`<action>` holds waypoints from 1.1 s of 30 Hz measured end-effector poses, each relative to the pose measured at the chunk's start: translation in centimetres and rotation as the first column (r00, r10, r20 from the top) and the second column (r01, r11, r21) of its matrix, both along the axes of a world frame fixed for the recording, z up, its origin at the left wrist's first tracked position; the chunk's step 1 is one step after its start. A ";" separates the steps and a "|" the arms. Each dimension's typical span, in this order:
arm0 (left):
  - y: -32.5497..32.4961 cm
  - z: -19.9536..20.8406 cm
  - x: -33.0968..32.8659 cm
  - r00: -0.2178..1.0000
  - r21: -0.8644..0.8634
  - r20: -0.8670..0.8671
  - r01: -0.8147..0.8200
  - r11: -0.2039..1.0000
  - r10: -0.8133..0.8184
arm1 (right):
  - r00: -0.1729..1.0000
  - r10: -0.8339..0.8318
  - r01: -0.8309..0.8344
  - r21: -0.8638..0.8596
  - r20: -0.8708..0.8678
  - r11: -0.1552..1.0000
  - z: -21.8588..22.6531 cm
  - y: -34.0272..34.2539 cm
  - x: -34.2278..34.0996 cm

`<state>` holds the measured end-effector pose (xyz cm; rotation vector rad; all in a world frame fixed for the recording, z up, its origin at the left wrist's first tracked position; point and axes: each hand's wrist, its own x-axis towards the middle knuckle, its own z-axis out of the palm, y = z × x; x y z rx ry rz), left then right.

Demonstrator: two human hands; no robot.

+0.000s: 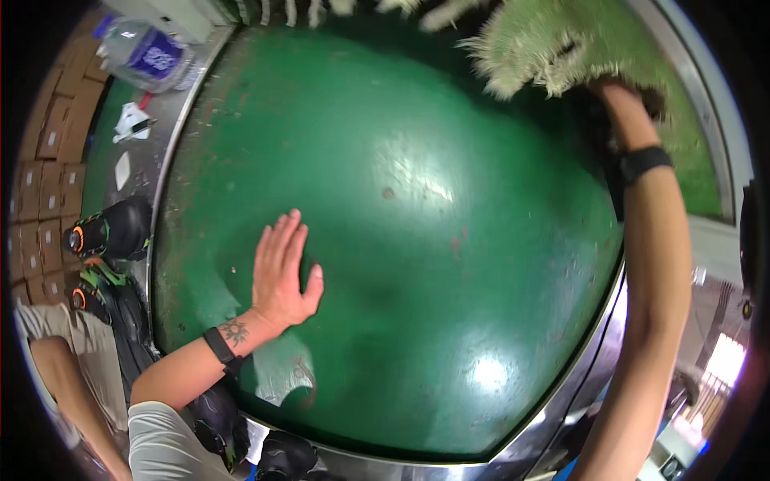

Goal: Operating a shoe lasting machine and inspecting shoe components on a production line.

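My left hand is open over the left part of a green conveyor-like surface, fingers together and stretched out, thumb apart. Nothing is in it; whether the palm touches the surface I cannot tell. At the upper right, my right hand reaches into the dark gap under a frayed green flap. Its fingers are hidden there, along with anything they might hold. The flap's pale, ragged fringe hangs over the far end of the green surface.
A metal rim borders the green surface. On the left ledge are a large plastic bottle, a white scrap and black shoe-like items with green and orange parts. Stacked cartons stand beyond. Another person's arm shows at lower left.
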<state>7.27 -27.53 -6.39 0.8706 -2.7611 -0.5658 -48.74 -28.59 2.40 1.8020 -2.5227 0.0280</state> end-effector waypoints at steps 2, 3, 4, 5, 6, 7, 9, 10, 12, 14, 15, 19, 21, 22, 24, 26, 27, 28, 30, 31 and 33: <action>-0.5 0.1 -0.6 1.000 -0.091 0.009 -0.013 0.996 0.014 | 0.997 -0.060 0.061 0.033 -0.043 0.998 -0.2 1.6 -0.4; 0.0 0.2 -1.2 1.000 -0.076 0.014 0.003 0.997 -0.002 | 0.993 -0.085 0.088 0.047 -0.076 0.995 -0.3 3.2 -0.4; 0.3 0.3 -1.6 1.000 -0.091 0.003 0.018 0.996 -0.018 | 0.986 -0.113 0.119 0.045 -0.119 0.992 -0.3 4.7 -0.4; 0.8 -0.2 -1.9 1.000 -0.076 -0.003 0.009 0.997 -0.009 | 0.972 -0.151 0.162 0.046 -0.178 0.986 -0.5 5.7 -0.1; 1.0 -0.6 -2.1 1.000 -0.063 -0.019 0.013 0.998 -0.014 | 0.948 -0.202 0.218 0.041 -0.245 0.975 -0.7 6.0 0.8; 1.2 -0.8 -2.0 1.000 -0.049 -0.025 0.009 0.999 -0.010 | 0.914 -0.247 0.274 0.039 -0.322 0.961 -0.4 6.0 1.9; 0.8 -1.4 -1.5 0.997 -0.058 -0.070 0.027 0.998 -0.031 | 0.833 -0.307 0.363 0.035 -0.460 0.931 0.3 5.4 4.9; 0.3 -1.4 1.0 1.000 -0.077 -0.017 -0.024 0.997 0.023 | 0.914 0.136 0.212 0.734 -0.383 0.645 4.6 3.3 11.7; 0.3 0.2 -0.3 0.994 -0.069 -0.107 -0.041 0.997 0.033 | 0.898 0.304 -0.292 0.084 -0.317 0.953 5.3 12.3 10.1; 0.7 2.8 -0.7 0.997 -0.119 -0.077 -0.023 0.993 0.014 | 0.954 0.096 -0.075 0.083 -0.283 0.994 8.4 19.8 15.9; 0.5 2.9 0.0 0.992 -0.133 -0.127 -0.040 0.990 0.023 | 0.960 0.097 -0.093 0.026 -0.263 0.995 9.8 23.0 20.0; 2.3 0.4 0.7 0.978 -0.045 0.046 -0.199 0.979 0.201 | 0.754 -0.409 0.492 -0.030 0.514 0.870 15.1 34.5 35.7; 4.9 5.2 -1.1 0.942 0.070 0.214 -0.279 0.958 0.258 | 0.412 -0.425 0.812 -0.113 0.806 0.573 17.9 41.9 41.3; 7.9 11.7 -2.6 0.955 0.633 0.289 -0.238 0.737 0.060 | 0.077 -0.405 0.925 0.085 0.911 0.369 20.9 45.2 44.1; 14.3 18.3 -4.0 0.866 0.914 0.404 -0.394 0.095 -0.295 | -0.104 -0.176 0.970 0.139 0.979 0.200 24.4 51.7 49.0; 20.6 21.9 -3.4 0.651 0.755 0.482 -0.648 -0.099 -0.587 | 0.079 -0.355 0.940 0.049 0.932 0.338 27.7 55.6 52.3; 23.8 23.5 -1.6 0.561 0.662 0.440 -0.730 -0.169 -0.701 | 0.207 -0.404 0.820 0.068 0.891 0.569 30.1 56.5 53.5; 25.9 23.2 0.3 0.565 0.633 0.139 -0.682 -0.366 -0.813 | 0.366 -0.402 0.633 0.093 0.839 0.769 31.6 57.0 54.1; 32.6 25.3 1.5 0.744 0.514 0.081 -0.601 -0.612 -0.663 | 0.848 0.176 0.073 -0.439 0.500 0.895 31.3 59.1 55.9; 35.7 25.1 2.6 0.762 0.612 0.084 -0.548 -0.570 -0.642 | 0.871 0.236 -0.021 -0.446 0.432 0.895 31.2 60.3 57.8; 40.1 29.1 3.9 0.852 0.685 0.093 -0.431 -0.588 -0.516 | 0.925 0.253 -0.140 -0.364 0.285 0.921 32.0 63.4 60.8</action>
